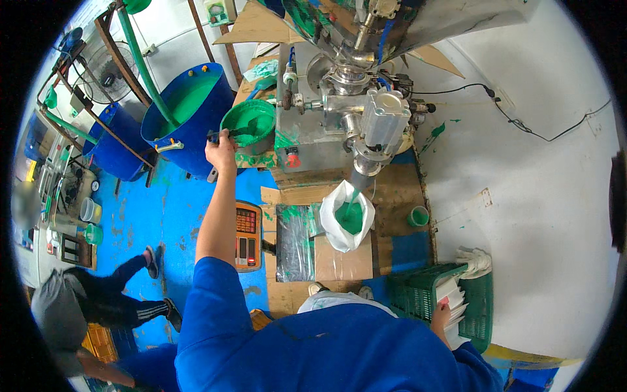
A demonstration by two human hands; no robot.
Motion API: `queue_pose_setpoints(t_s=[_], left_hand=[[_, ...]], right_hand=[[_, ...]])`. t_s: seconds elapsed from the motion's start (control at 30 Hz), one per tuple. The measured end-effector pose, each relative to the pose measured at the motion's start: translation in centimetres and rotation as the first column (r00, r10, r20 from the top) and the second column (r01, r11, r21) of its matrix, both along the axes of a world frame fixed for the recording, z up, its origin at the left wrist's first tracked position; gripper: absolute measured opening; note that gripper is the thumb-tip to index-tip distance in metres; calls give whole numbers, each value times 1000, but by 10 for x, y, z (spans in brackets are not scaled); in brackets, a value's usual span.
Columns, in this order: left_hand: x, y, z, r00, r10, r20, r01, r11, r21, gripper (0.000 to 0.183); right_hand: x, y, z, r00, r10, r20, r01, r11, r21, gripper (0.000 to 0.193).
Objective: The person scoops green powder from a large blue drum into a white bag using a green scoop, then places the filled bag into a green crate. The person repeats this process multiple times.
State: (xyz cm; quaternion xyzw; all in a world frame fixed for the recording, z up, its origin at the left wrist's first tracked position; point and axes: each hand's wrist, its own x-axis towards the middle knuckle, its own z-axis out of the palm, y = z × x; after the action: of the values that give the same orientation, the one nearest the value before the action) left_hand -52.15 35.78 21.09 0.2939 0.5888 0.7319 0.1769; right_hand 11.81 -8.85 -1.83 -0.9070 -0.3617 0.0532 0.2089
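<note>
My left hand (222, 151) reaches out to the left, its fingers closed round the dark handle of a tool at the rim of a grey bucket (264, 140). The tool's dark end lies over the green paste (251, 121) in that bucket; its exact shape is unclear. At the lower right, my right hand (442, 315) is closed at the edge of a stack of white bags (450, 294) in a green crate (411, 294). An open white bag (330, 225) stands under a metal nozzle (364, 176), with green paste running into it.
The steel filling machine (346, 108) stands ahead. An orange weighing scale (247, 261) lies left of the white bag. Blue drums (157, 130) stand at the far left. A small green-smeared cup (418, 216) sits to the right. Another person (65, 300) is at the lower left.
</note>
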Motion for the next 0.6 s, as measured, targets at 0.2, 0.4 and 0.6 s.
queue_pose_setpoints(t_s=[0.2, 0.4, 0.6], left_hand=[[-8, -3, -12, 917, 159, 367, -125, 986, -114, 22], [-11, -14, -8, 862, 213, 460, -199, 977, -79, 24], [-26, -22, 1, 861, 226, 456, -209, 974, -88, 26]], right_hand=[[1, 5, -10, 997, 67, -49, -68, 997, -21, 26], [-16, 26, -19, 944, 142, -297, -136, 990, 40, 26], [-24, 24, -20, 944, 172, -281, -171, 985, 26, 24]])
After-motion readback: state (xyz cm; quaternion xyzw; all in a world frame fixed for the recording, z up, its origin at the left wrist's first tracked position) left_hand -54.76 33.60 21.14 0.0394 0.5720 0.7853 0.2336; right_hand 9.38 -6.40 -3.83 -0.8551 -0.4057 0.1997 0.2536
